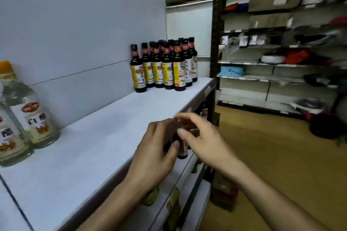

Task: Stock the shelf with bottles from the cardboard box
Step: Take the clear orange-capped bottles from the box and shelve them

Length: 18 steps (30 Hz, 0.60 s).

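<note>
A dark bottle hangs blurred between my two hands, just off the front edge of the white shelf. My left hand grips its body from the left, fingers curled round it. My right hand curls over its top from the right, the fingertips at its upper part. Several dark bottles with yellow labels stand in a cluster at the shelf's far end. The cardboard box is out of view.
Two clear bottles with orange caps stand at the shelf's left end. Lower shelves with goods lie under my arms. A black upright post ends the shelf; beyond it are a wooden floor and more racks.
</note>
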Available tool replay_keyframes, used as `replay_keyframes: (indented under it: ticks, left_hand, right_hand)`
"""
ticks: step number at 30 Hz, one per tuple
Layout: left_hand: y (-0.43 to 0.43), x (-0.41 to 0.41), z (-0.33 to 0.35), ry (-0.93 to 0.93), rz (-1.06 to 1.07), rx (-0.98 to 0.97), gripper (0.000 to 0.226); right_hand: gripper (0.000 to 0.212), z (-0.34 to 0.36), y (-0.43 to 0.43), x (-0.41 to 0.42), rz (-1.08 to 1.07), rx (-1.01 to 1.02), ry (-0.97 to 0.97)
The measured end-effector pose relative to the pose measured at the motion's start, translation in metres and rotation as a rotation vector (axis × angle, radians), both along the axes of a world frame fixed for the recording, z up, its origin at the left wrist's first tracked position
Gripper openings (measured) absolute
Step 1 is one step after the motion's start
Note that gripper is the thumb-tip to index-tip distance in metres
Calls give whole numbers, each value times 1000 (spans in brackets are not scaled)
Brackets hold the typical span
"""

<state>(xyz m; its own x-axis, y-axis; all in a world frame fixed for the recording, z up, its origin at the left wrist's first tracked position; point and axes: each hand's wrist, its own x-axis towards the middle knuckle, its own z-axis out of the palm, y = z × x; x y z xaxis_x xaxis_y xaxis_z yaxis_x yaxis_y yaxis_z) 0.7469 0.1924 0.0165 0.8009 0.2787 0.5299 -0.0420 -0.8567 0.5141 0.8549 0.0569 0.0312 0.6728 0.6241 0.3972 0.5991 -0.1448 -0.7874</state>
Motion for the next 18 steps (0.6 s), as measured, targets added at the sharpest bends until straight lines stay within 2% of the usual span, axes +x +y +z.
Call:
replay_keyframes:
  ticks: [5, 11, 18]
  left_hand:
    - [-43, 49, -26, 93, -89, -22, 51]
    - [-115, 110, -88, 261, -169, -123, 47]
    - [-176, 130, -173, 439, -222, -229, 50]
  right_hand:
    - [35, -36, -58, 35, -83, -64, 62]
    - [37, -98, -134, 78, -178, -228, 228]
    - [36, -172, -195, 105, -229, -362, 349]
